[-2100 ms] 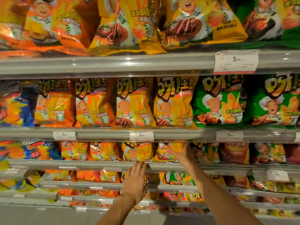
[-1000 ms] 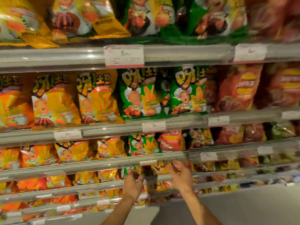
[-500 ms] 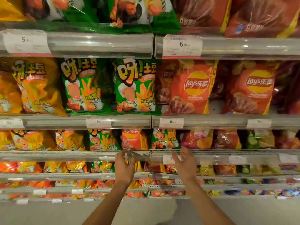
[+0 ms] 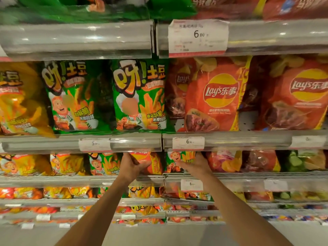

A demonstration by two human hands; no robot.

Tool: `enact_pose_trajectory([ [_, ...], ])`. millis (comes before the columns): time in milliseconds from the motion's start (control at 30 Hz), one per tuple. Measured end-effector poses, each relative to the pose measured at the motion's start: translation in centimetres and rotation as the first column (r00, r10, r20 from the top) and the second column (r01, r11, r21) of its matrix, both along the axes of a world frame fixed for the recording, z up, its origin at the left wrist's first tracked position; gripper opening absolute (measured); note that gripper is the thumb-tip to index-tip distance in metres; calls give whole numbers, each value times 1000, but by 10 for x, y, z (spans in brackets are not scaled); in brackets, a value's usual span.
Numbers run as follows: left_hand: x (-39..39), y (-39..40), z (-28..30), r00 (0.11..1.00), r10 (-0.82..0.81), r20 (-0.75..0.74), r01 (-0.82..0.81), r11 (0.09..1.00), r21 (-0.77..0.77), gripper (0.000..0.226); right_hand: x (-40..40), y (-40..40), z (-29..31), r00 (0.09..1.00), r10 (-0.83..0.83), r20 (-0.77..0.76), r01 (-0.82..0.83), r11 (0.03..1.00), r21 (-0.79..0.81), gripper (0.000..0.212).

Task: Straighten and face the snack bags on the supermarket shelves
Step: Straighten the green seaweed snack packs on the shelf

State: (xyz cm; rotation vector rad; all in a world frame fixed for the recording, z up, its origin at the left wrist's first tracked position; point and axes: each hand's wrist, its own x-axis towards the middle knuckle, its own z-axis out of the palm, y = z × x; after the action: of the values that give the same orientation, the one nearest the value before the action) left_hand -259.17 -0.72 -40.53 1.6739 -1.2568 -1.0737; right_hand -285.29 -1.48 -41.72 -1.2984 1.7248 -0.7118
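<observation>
On the third shelf [image 4: 248, 174] down, just under the price rail, both hands reach up into the row of small snack bags. The left hand [image 4: 130, 166] has its fingers and thumb curled round a small orange-red bag [image 4: 152, 162], gripping it at its left edge and lower corner. The right hand [image 4: 197, 165] rests against a small green bag [image 4: 179, 158] just right of it; its fingers run up behind the bag's right edge and are partly hidden by the rail, so I cannot tell whether they pinch the bag or only press on it. Left of the orange-red bag stands another small green bag [image 4: 104, 164], then yellow-orange ones [image 4: 67, 164]. On the shelf above, two large green bags [image 4: 140, 96] stand upright facing out, with large red Lay's bags [image 4: 216, 96] to their right. A 6.80 price tag [image 4: 188, 143] sits on the rail just above the right hand.
</observation>
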Motion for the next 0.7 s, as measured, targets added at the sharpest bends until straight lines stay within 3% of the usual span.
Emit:
enact_pose_trajectory([
  [100, 0, -10, 2, 994, -20, -110, 28, 997, 72, 66, 1, -6, 0, 1000, -8, -23, 8, 999, 36, 92],
  [267, 2, -14, -2, 987, -22, -158, 35, 996, 80, 49, 4, -9, 3, 996, -86, -22, 88, 994, 62, 97],
  [500, 8, -16, -10, 984, 112, -139, -94, 987, 128, 74, 17, 4, 13, 979, -152, -135, 138, 984, -109, 72],
  [700, -2, -9, -8, 979, 161, -127, -150, 984, 93, 63, 1, 30, 18, 939, -318, -131, 283, 931, -232, 77],
])
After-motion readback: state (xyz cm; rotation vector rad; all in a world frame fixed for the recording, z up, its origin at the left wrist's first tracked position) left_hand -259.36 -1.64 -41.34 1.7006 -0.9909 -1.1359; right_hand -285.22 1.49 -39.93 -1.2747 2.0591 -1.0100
